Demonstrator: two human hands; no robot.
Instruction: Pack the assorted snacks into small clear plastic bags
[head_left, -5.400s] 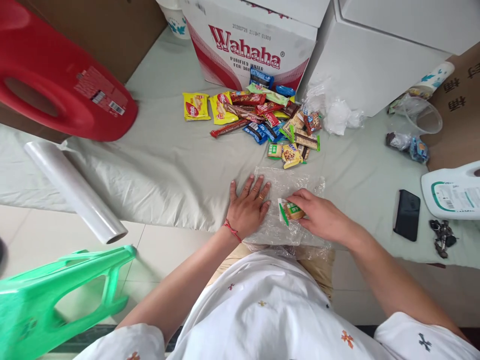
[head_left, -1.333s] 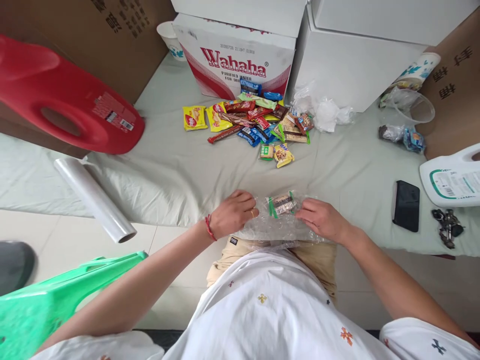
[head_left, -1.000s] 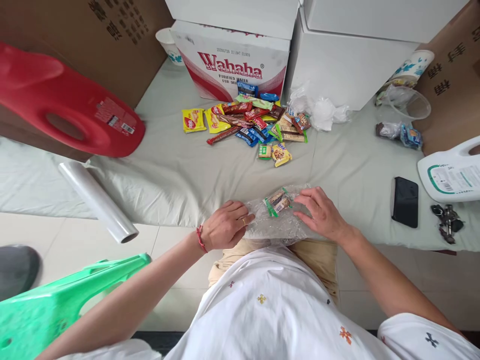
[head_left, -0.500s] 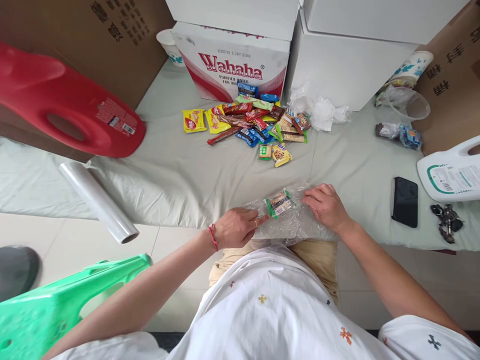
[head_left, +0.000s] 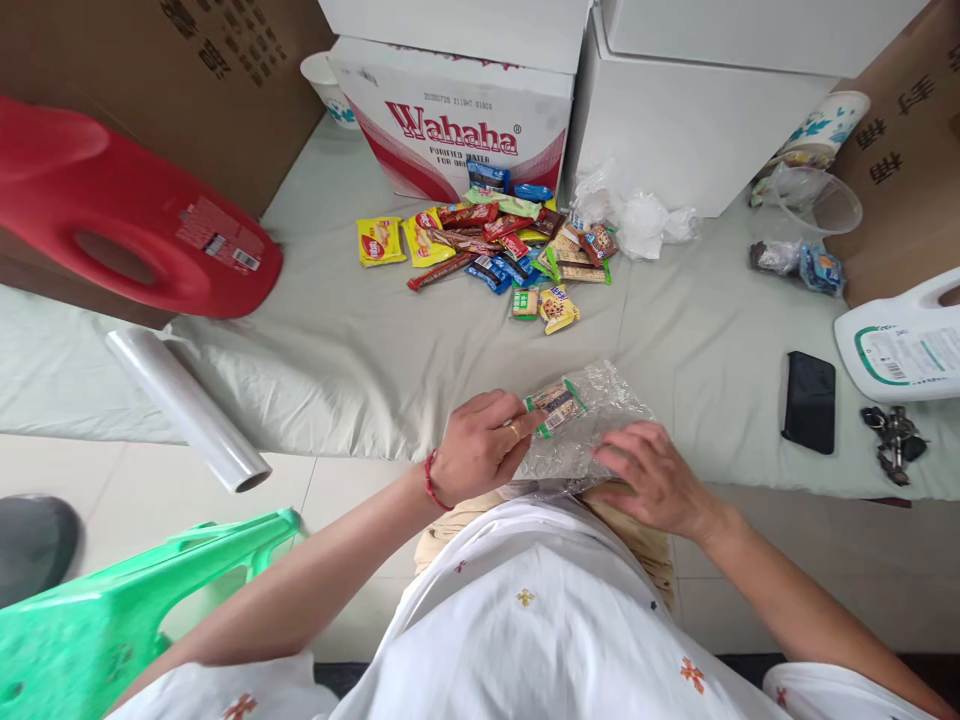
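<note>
A small snack packet (head_left: 557,405) with green ends lies on a crumpled sheet of clear plastic film (head_left: 600,400) at the table's near edge. My left hand (head_left: 484,445), wearing a ring and a red wrist cord, is curled over the film's left side. Its index finger reaches onto the packet's left end, and the fingers look closed on film there. Over the film's lower right corner, my right hand (head_left: 651,482) has its fingers bent but apart, with nothing visible held. Whether its fingertips touch the film I cannot tell.
Further back lies a pile of wrapped snacks (head_left: 495,240) before a Wahaha carton (head_left: 457,130). At left are a red jug (head_left: 142,220), a film roll (head_left: 187,410) and a green stool (head_left: 135,600). A phone (head_left: 810,402), keys (head_left: 895,445) and a white jug (head_left: 904,340) are at right.
My right hand has come off the film's upper right edge and moved down toward me. My left hand has shifted slightly up, its finger now farther over the packet.
</note>
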